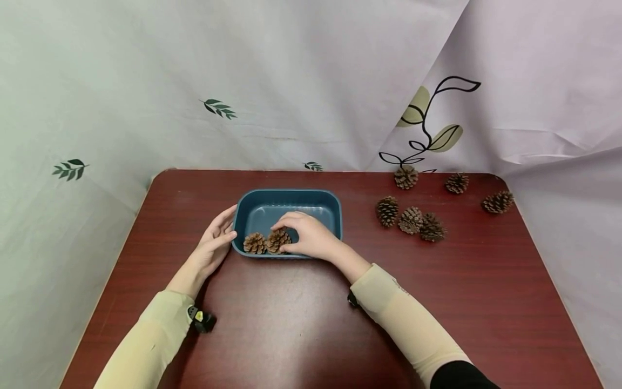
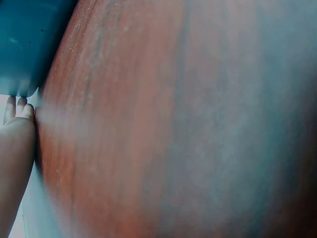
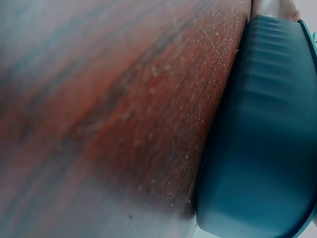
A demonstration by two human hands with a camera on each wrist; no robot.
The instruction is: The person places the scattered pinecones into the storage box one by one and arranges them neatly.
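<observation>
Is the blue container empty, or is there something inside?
Not empty: two pine cones lie inside the blue container, along its near side; the right hand pinches one of them.

Two pinecones [image 1: 255, 243] in basin [image 1: 259, 216] on table [image 1: 272, 319], six others [image 1: 410, 220] right, cloth [image 1: 291, 81] behind

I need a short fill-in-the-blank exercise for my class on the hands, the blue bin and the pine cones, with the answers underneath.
1. The person's ____ hand holds a pine cone inside the blue bin.
2. Of the bin's left and right ends, the left hand touches the ____ one.
3. Counting the held one, the bin contains ____ pine cones.
4. On the table, ____ loose pine cones lie outside the bin.

Missing words: right; left; two; six.
</observation>
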